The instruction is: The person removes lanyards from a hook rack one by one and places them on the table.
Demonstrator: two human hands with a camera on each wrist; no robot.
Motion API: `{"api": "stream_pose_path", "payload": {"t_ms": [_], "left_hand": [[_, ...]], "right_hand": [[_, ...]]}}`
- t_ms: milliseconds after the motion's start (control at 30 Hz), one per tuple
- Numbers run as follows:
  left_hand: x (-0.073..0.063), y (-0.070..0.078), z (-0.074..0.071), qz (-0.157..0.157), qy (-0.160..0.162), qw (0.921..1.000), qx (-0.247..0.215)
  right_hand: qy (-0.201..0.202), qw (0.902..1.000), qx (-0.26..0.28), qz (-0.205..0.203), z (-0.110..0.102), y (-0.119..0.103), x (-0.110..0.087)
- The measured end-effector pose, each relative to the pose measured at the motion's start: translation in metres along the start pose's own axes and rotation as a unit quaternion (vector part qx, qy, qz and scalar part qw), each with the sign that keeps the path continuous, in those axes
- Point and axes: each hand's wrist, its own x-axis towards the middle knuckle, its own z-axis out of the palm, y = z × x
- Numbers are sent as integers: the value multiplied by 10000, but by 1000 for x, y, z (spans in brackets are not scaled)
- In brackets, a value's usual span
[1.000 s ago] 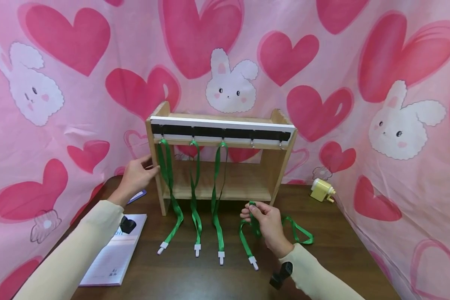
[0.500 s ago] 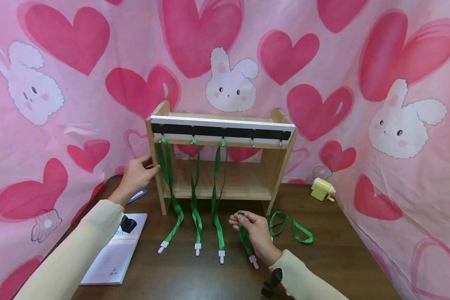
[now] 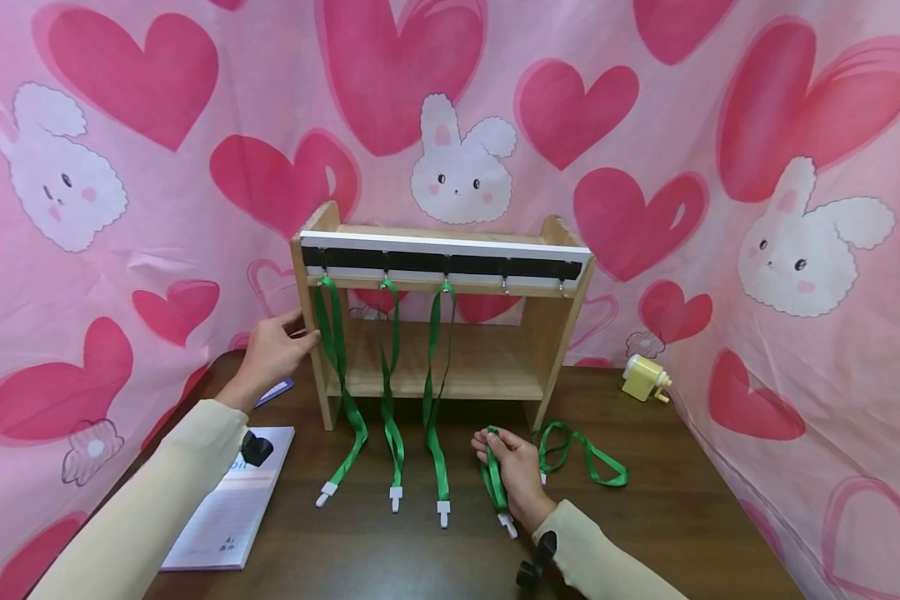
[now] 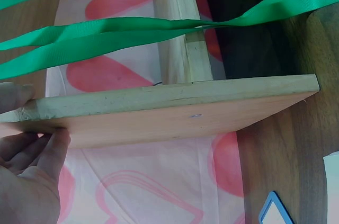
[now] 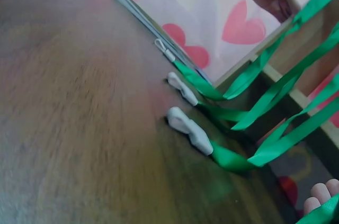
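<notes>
At the left side of a small wooden shelf (image 3: 435, 358), my left hand (image 3: 273, 350) grips the side panel. In the left wrist view the thumb and fingers lie on either side of that panel (image 4: 159, 99). My right hand (image 3: 516, 471) pinches a green lanyard (image 3: 493, 475) above the table, in front of the shelf. Its white clip (image 3: 507, 525) hangs low, at or near the tabletop. Three more green lanyards (image 3: 336, 333) hang from the hooks on the left and middle, clips toward the front. In the right wrist view only some fingertips (image 5: 320, 195) and a bit of strap show.
Two bare hooks (image 3: 506, 285) are on the right of the black strip (image 3: 420, 263). Another green lanyard (image 3: 603, 475) lies right of my right hand. A notebook (image 3: 232, 508) and a blue-edged card (image 3: 275, 392) lie left; a yellow sharpener-like device (image 3: 645, 379) stands back right.
My right hand has moved left and slightly down with the pinched lanyard, then a little back right. It has come apart from the lanyard lying on the right. My left hand stays put.
</notes>
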Motion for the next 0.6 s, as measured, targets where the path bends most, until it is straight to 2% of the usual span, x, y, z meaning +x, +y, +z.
{"api": "stream_pose_path", "payload": {"t_ms": [367,600], "left_hand": [[1,-1,-1,-7,-24,10000,-24],[1,-2,0,42,-13,10000,-35]], "right_hand": [[162,9996,-212,85,-5,16,4],[340,9987,-390,-41,-2,20,3]]}}
